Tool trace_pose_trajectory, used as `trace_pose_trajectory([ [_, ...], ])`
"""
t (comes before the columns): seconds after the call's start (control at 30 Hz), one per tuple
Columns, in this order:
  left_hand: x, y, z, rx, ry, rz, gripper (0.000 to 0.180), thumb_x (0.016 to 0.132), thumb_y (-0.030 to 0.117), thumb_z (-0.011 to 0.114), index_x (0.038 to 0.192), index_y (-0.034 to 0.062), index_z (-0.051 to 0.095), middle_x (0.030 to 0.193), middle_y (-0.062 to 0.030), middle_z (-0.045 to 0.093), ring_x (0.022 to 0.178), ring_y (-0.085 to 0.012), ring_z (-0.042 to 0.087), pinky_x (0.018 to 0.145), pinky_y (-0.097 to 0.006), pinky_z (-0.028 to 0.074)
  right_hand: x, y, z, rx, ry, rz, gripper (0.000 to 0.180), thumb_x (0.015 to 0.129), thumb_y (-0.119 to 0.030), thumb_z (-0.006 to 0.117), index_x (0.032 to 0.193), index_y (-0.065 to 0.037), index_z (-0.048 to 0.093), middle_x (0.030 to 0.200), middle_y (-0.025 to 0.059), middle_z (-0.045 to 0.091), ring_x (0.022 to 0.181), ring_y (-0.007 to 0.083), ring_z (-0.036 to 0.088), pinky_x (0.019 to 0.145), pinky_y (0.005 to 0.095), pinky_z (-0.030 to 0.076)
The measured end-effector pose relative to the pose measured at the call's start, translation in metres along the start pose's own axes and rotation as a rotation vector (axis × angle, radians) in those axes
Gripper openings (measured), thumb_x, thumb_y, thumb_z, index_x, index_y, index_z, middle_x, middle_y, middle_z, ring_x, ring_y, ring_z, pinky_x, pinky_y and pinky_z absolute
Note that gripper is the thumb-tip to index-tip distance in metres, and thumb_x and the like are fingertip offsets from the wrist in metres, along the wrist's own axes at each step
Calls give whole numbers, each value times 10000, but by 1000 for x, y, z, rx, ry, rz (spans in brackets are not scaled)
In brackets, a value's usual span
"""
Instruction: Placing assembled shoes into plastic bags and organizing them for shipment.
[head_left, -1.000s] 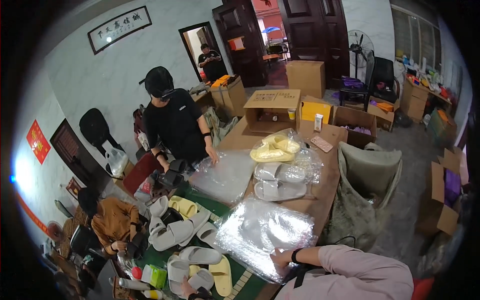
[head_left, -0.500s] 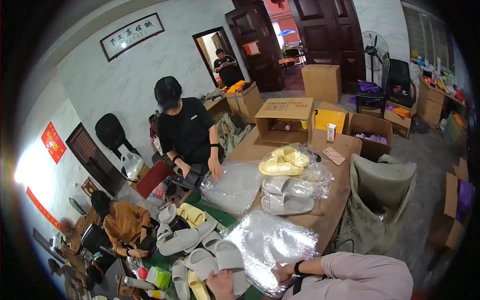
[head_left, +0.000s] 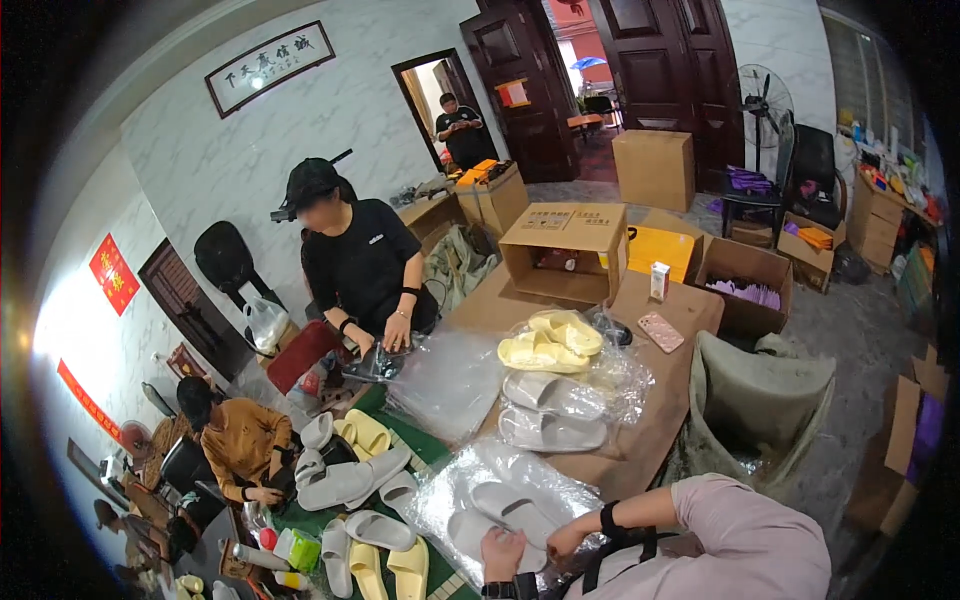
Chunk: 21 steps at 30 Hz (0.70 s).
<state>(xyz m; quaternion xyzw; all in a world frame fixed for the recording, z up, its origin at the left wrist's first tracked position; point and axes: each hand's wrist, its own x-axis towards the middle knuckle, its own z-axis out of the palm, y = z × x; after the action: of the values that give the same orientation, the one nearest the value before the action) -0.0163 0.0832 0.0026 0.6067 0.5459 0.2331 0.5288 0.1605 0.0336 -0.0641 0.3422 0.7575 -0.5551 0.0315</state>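
Note:
A pair of light grey slippers [head_left: 515,507] lies on a stack of clear plastic bags [head_left: 440,490] at the table's near side. My left hand [head_left: 502,552] grips the pair near its heel end, fingers curled over the edge. Close beside it, my right hand [head_left: 570,540] is closed at the near edge of the bags, by a slipper's heel; its fingertips are partly hidden. To the left, more grey slippers [head_left: 350,482] and yellow slippers [head_left: 408,570] are piled on a green surface [head_left: 440,560]. Bagged yellow slippers [head_left: 545,345] and bagged grey slippers [head_left: 550,430] sit farther back.
Across the table a person [head_left: 365,260] in black handles dark slippers and plastic. Another person [head_left: 245,440] in mustard sits at left. An open carton [head_left: 565,235], a phone [head_left: 660,332] and a small white box [head_left: 659,282] stand toward the back. A large sack [head_left: 755,400] is at right.
My left hand has moved right from the pile, bringing the grey slippers onto the plastic bags. My right hand stays near the bags' edge. The person opposite has lowered the dark slippers onto plastic.

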Motion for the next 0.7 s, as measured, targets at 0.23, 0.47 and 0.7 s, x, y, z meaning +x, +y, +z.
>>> trace_pose_trajectory([
  [0.23, -41, -110, 17, -182, -84, -36, 276, 818, 125, 520, 1014, -69, 526, 934, -163, 581, 885, -256, 540, 773, -359, 455, -7, -11, -42, -100, 575, 77, 332, 813, -271, 492, 1061, -114, 647, 982, 229, 607, 940, 382, 573, 809, 438, 456],
  [0.47, -104, -20, 20, 154, -162, 26, 301, 889, 148, 448, 1099, -53, 525, 1046, -197, 582, 946, -294, 553, 834, -355, 442, 35, -50, -49, -353, 469, 33, 566, 812, -447, 506, 1336, -251, 429, 1181, 281, 447, 1119, 475, 427, 930, 479, 378],
  [0.7, -92, -87, 28, 213, -184, 186, 325, 890, 135, 478, 1176, -13, 518, 1149, -211, 555, 1102, -334, 509, 961, -354, 388, 66, -65, -49, -381, 479, 369, 622, 786, -621, 474, 1202, -166, 559, 1241, 229, 499, 1195, 401, 420, 983, 567, 285],
])
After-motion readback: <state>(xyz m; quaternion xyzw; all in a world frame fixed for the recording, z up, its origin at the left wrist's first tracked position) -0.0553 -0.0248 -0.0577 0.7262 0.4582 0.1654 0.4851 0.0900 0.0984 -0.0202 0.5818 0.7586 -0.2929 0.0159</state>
